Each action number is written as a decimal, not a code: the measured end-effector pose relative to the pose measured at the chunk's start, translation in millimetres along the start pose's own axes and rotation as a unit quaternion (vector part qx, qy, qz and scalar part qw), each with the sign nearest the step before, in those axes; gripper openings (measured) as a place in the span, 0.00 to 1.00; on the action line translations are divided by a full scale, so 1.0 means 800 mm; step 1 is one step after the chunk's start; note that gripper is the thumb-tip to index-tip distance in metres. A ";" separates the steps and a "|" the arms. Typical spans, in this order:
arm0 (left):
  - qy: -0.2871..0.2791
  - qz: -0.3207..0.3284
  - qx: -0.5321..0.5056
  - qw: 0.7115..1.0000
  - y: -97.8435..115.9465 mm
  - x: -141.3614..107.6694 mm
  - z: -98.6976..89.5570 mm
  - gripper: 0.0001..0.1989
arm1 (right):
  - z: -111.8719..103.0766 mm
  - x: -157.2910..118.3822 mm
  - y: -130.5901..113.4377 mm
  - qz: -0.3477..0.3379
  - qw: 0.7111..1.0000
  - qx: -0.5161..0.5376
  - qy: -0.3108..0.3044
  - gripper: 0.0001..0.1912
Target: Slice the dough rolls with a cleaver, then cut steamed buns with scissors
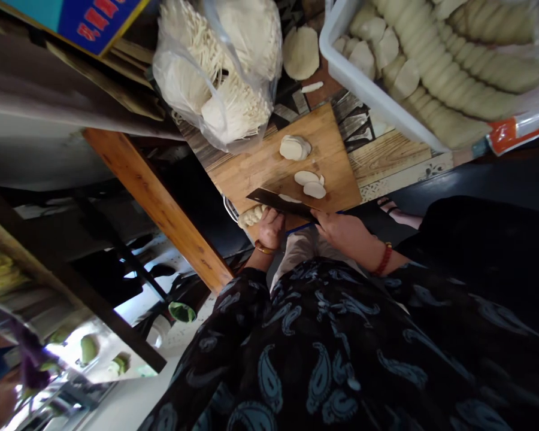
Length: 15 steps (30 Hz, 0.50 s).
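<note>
My right hand [341, 233] grips the handle of a dark steel cleaver [278, 202], whose blade lies across the near part of a wooden cutting board [256, 170]. My left hand [270, 227] rests on a pale dough log [250, 215] at the board's near left corner, just beside the blade's tip. Cut dough slices [313, 185] lie flat to the right of the blade, and a small stack of slices [294, 148] sits further up the board.
A white plastic tub [363, 78] of dough logs and pieces stands at the upper right. A clear bag of pale strands [215, 72], possibly enoki mushrooms, lies at the top. An orange wooden edge [157, 209] runs down the left of the board.
</note>
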State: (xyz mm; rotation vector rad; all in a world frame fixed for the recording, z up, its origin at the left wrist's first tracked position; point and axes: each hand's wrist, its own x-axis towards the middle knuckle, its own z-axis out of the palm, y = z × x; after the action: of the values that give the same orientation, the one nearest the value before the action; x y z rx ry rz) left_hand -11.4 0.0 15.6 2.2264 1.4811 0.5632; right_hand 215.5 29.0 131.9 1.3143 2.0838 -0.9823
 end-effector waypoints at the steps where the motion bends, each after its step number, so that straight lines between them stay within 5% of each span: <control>1: -0.008 -0.001 -0.002 1.000 0.000 0.000 -0.001 0.14 | 0.003 -0.003 0.002 0.000 1.000 0.006 -0.001 0.25; 9: 0.005 -0.014 0.011 1.000 0.001 0.000 -0.001 0.14 | 0.023 -0.037 0.043 0.020 0.998 0.051 0.029 0.24; 15: 0.023 -0.013 0.040 0.999 0.006 0.003 -0.002 0.13 | 0.014 -0.050 0.040 0.032 0.993 0.088 0.074 0.25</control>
State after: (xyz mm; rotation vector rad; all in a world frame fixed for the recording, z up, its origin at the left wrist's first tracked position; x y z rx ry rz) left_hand -7.7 0.8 19.6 2.2653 1.5791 0.5590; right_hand 261.7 6.5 143.5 1.5760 2.0875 -1.0901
